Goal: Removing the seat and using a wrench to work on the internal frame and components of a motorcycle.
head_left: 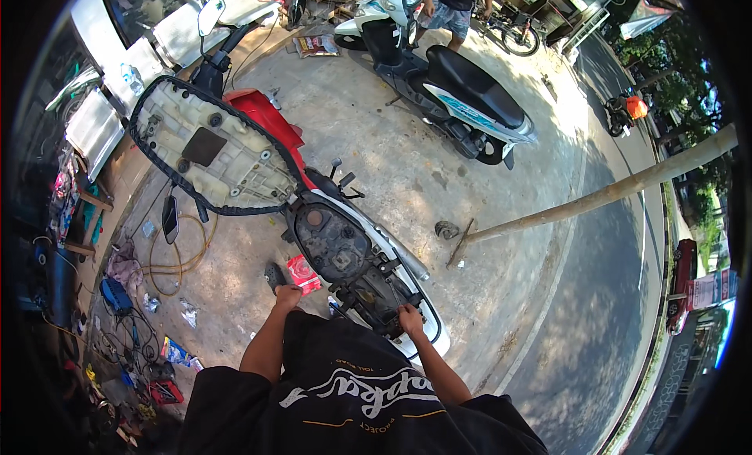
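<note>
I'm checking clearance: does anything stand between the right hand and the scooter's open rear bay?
Nothing visible does: the right hand is at the edge of the open rear bay, and the raised seat is tipped forward, away from it.

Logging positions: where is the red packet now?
In the head view, the red packet is left of centre, by the left hand and the raised-seat scooter.

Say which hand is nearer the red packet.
Left. The left hand appears at the lower-left edge of the red packet, contact unclear; the right hand is farther right, at the raised-seat scooter.
</note>
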Tool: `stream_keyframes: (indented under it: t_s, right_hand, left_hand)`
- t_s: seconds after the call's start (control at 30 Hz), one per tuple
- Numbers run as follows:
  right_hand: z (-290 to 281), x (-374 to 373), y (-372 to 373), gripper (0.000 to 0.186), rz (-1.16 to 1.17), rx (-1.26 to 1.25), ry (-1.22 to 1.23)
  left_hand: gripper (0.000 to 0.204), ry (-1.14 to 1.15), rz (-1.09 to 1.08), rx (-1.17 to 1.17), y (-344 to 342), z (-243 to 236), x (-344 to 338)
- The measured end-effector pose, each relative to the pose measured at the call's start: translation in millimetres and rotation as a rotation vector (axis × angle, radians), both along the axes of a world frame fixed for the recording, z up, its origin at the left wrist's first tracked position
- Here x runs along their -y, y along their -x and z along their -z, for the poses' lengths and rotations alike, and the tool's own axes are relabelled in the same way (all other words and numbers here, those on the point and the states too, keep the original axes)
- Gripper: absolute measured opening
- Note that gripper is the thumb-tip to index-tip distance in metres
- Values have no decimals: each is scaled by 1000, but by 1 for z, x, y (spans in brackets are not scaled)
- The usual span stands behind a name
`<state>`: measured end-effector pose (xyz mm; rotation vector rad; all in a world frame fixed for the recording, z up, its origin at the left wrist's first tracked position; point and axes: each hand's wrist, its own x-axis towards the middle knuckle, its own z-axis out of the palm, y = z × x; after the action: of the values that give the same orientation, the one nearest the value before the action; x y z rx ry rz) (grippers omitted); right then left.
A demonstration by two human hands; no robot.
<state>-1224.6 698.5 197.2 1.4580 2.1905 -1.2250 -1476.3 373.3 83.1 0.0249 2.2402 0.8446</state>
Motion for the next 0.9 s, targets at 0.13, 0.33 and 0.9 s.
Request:
stream_keyframes:
  t_s: [0.13, 0.33, 0.9]
  right_hand:
    - [-10, -3, 18, 40, -26, 70, 22]
    - [43, 0, 14, 43, 130, 61, 133]
    - [52, 17, -25, 34, 200, 132, 408]
  left_hand:
    - [28, 9, -78, 72, -18, -18, 20]
    - [29, 169, -47, 28, -63, -76, 20]
    - [105, -217, -113, 201, -52, -24, 26]
